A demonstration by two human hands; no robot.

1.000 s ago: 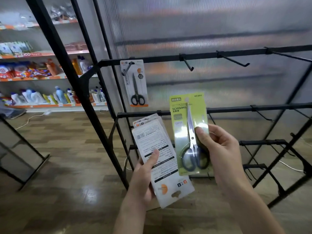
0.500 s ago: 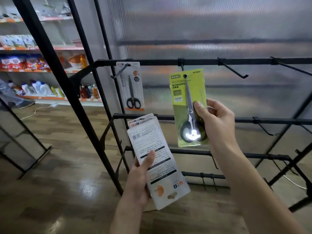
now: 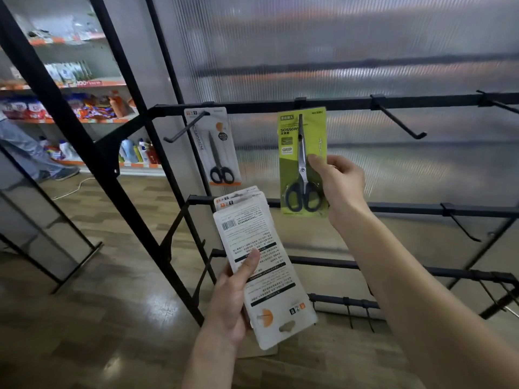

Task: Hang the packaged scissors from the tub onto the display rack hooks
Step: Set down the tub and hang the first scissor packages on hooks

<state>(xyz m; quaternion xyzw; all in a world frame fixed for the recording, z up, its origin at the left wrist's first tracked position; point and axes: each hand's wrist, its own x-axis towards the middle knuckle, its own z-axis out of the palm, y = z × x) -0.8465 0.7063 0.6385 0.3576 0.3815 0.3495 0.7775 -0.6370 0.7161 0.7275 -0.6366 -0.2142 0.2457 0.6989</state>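
head view: right hand (image 3: 337, 182) pinching the green scissors pack (image 3: 303, 161) by its right edge, thumb on the front, raised to the top rail (image 3: 351, 102) of the black display rack at twelve o'clock. card top sitting right at a hook mount (image 3: 300, 102) on that rail, but impossible to tell whether the hang hole is on the hook yet. left hand (image 3: 233, 301) at six o'clock gripping a stack of white scissors packs (image 3: 261, 265), backs up, thumb pressed across the print. one white scissors pack (image 3: 216, 147) already hung at ten o'clock on the far-left hook (image 3: 185, 127). bare hooks at two o'clock (image 3: 401, 122) and three o'clock (image 3: 460, 226). likely trouble: letting go before the hole is fully threaded, dropping the green pack to the floor; hook tip catching the card edge instead of the hole and bending or tearing it; a one-edge pinch letting the pack swing or twist off line; loose stack in the left hand fanning and slipping while attention is up top. tub not in view. hook behind the green pack hidden by the card. hang hole itself not distinguishable. small print on the white packs unreadable. rightmost hook cut off at the frame edge; store shelves at nine o'clock blurred.
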